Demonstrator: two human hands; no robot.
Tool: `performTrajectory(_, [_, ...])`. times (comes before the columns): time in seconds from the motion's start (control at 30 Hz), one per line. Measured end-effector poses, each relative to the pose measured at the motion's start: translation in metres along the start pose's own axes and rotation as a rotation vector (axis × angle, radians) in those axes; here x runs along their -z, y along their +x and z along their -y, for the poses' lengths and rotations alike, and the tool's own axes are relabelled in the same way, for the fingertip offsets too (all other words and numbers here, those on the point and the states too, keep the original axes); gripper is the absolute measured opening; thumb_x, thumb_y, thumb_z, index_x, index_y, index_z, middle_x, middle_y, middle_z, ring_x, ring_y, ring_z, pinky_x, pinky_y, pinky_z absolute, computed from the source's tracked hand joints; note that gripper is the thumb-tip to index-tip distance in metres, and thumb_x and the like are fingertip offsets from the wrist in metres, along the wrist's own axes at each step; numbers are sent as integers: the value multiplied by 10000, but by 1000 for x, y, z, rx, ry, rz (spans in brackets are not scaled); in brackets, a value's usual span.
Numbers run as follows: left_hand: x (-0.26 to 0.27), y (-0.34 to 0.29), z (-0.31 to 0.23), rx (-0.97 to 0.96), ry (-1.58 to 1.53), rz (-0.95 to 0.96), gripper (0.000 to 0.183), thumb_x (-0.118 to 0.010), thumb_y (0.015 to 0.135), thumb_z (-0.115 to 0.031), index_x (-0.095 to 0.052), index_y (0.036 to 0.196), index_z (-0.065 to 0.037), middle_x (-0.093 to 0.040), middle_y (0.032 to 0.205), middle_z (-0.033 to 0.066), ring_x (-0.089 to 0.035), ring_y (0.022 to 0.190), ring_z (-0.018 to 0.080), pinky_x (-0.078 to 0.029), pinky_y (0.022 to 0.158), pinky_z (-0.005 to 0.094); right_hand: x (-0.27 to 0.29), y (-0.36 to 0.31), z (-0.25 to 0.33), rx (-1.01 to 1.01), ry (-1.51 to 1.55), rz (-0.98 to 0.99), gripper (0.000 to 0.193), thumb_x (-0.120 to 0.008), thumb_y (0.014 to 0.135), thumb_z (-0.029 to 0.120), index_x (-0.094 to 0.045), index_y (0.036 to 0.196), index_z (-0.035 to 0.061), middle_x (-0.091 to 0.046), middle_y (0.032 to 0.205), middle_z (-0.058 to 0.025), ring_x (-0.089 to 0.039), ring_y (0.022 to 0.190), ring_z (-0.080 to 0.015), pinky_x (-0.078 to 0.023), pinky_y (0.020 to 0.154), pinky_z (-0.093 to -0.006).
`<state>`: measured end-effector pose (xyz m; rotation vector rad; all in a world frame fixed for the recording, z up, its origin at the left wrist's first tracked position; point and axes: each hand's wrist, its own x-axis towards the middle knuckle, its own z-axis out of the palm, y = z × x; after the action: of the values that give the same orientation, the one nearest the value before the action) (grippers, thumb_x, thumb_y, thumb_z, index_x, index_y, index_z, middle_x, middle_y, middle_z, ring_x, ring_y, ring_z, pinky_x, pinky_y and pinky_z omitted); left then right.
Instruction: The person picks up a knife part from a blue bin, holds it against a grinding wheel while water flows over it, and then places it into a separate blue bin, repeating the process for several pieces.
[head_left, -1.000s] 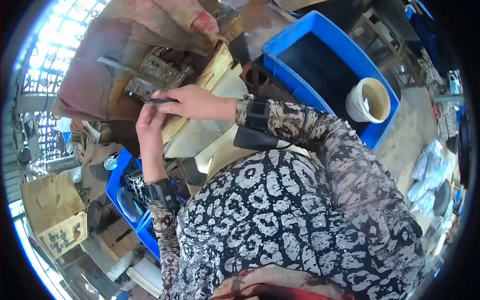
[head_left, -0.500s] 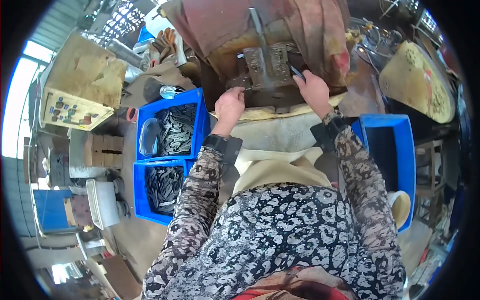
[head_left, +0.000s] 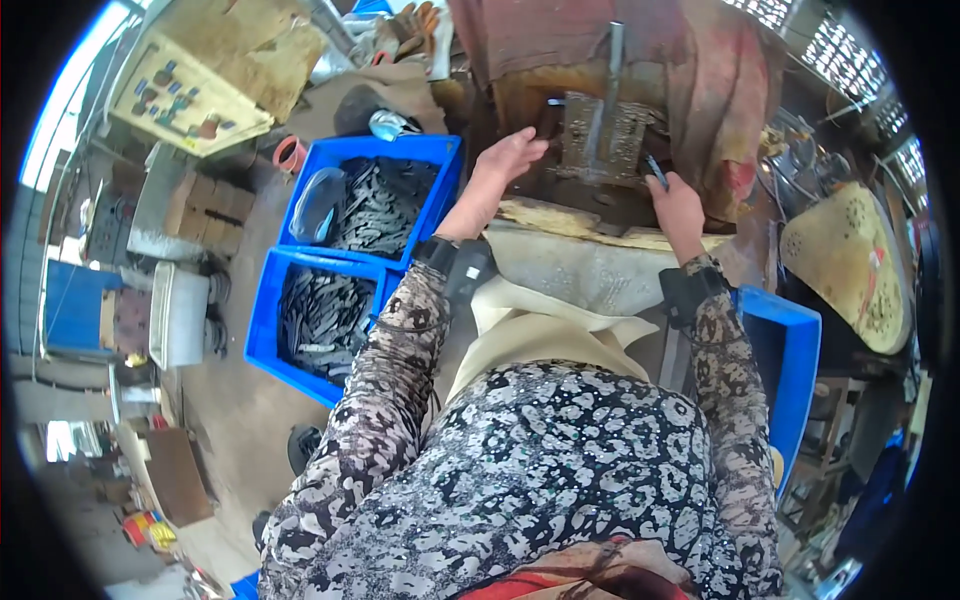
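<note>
My right hand (head_left: 680,208) is closed around a slim, dark bluish metal piece (head_left: 655,172) that points up at the right side of a wet metal block (head_left: 628,125). My left hand (head_left: 510,158) is left of that block, its fingers stretched forward and nothing visible in them. A small shiny bit (head_left: 556,101) shows beyond the left fingertips; I cannot make out what it is. Above the block stands an upright metal pipe (head_left: 615,60), with a whitish stream running down the block below it. Reddish-brown cloth (head_left: 560,35) hangs around this wet work spot.
On the left, two blue bins (head_left: 262,345) hold many dark flat metal pieces (head_left: 325,325); a clear plastic tub (head_left: 318,205) lies in the farther one. A blue bin (head_left: 800,370) stands by my right arm. A yellowed control box (head_left: 185,95) with knobs is at far left.
My left hand has lifted off the near left edge of the work spot, its fingers loosened. The right hand still grips the slim piece. The whole view has swung, shifting the scene rightward.
</note>
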<state>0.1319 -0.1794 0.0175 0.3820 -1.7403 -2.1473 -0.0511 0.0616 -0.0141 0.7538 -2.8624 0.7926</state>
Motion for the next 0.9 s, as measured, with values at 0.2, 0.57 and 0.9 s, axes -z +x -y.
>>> performTrajectory(0.2, [32,-30,-15,-3,-493,69,573,-483,977,-347,-372,1386,40,-459,1385,217,-447,1290,325,-310,1098,425,-4,4,2,54,-35,51,416,-530,900,461,-579,925,48,-638,899,-239,-592,882,-442,-458,728,-532])
performTrajectory(0.57, [-5,40,5,279,-370,9,300,-516,928,-125,-520,1152,75,-591,1126,229,-613,1032,362,-501,937,458,0,-1,11,-30,-49,12,422,-540,897,468,-586,906,48,-632,862,-235,-591,860,-446,-452,713,-524])
performTrajectory(0.9, [-12,181,151,26,737,433,272,-628,706,-231,-672,753,33,-643,811,272,-639,785,425,-507,733,473,2,-6,9,-86,-99,-28,382,-565,885,451,-591,912,71,-650,841,-214,-615,827,-429,-478,691,-528])
